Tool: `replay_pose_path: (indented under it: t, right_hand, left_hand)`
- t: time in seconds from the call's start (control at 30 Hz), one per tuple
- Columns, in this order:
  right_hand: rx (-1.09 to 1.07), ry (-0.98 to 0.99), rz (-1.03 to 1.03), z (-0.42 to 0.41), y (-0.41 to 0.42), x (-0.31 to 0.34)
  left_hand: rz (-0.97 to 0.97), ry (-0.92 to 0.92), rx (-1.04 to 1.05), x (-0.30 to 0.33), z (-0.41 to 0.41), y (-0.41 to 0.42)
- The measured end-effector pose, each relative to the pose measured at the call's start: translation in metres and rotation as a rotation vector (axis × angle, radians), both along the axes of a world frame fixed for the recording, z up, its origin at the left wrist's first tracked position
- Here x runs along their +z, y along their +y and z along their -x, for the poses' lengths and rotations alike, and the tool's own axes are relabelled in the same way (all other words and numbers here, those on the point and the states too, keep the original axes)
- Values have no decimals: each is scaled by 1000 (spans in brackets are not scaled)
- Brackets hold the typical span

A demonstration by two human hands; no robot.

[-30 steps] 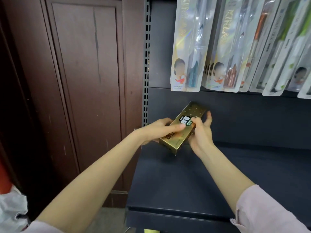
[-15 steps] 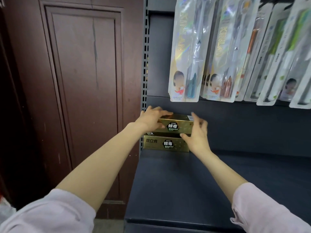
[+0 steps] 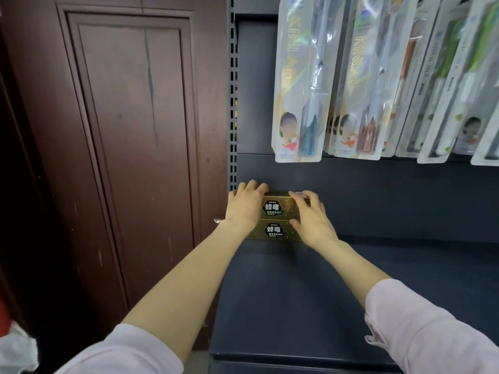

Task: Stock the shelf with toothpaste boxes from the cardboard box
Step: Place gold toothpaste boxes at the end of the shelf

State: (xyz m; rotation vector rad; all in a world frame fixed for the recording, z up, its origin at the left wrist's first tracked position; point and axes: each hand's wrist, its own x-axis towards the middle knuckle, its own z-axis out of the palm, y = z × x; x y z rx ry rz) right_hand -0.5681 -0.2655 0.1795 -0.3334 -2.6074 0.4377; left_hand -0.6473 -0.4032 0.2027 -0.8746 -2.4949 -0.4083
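Note:
Two gold toothpaste boxes are stacked at the back left corner of the dark shelf (image 3: 297, 292). The upper toothpaste box (image 3: 278, 207) lies flat on the lower toothpaste box (image 3: 275, 231), both with black hexagon labels facing me. My left hand (image 3: 244, 205) covers the upper box's left end, fingers curled over its top edge. My right hand (image 3: 310, 218) presses against the right end of the stack, fingers spread over the upper box. The cardboard box is out of view.
Toothbrush blister packs (image 3: 299, 85) hang in a row just above the stack and to the right. A perforated shelf upright (image 3: 232, 103) and a dark red wooden door (image 3: 129, 144) stand on the left. Something white (image 3: 16, 349) lies at the bottom left.
A second ago both hands held one gold box tilted in the air. It now lies on top of another box at the shelf's back left, and both hands have pressed in on its ends.

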Motion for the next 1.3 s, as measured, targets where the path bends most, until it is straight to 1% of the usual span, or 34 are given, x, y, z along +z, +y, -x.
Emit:
replay_pose_path:
  t: [0.1,0.27,0.33,0.4,0.47,0.57,0.6,0.67,0.77,0.87,0.93,1.0,1.17,1.23,1.3]
  right_hand:
    - [57,24,60,-11,2,7]
    - [59,151,99,-62,25,19]
    - [40,157,115,-90,42,22]
    - [-2,141,132,-125,62,23]
    - [-61,120,156,-168,85,21]
    - [-180,98,147,-256,135,13]
    - [-202,92,149,-269,143,11]
    - [-265,71,154,-319,167,3]
    - [-353,18,146,-410,218,-26]
    - [-422,-84,141,-483,260,-60]
    - [-442,-177,176,-529,285,-79]
    - [-455,-252,213,-562,304,-95]
    - [-524,-366,296,-618,345,-138]
    - [-527,-444,291,-628,356,-158]
    - [-530,-539,288,-635,364,-175]
  left_hand:
    - [-50,37,8,0,-13,5]
    - [-121,15,-96,-2,-56,24]
    - [-176,-67,-161,0,-78,43]
    - [-244,-189,-227,2,-109,68]
    - [-254,-278,-265,2,-148,100]
    - [-228,-369,-354,-6,-226,164]
    - [-237,-400,-374,-7,-237,173]
    - [-237,-439,-419,-17,-280,207]
    - [-252,-503,-489,-42,-364,266]
    - [-261,-546,-530,-72,-438,313]
    - [-193,-600,-552,-92,-483,343]
    - [-91,-637,-560,-110,-511,363]
    - [155,-714,-529,-159,-548,400]
    - [298,-701,-505,-182,-552,408]
    - [454,-649,-488,-202,-555,412]
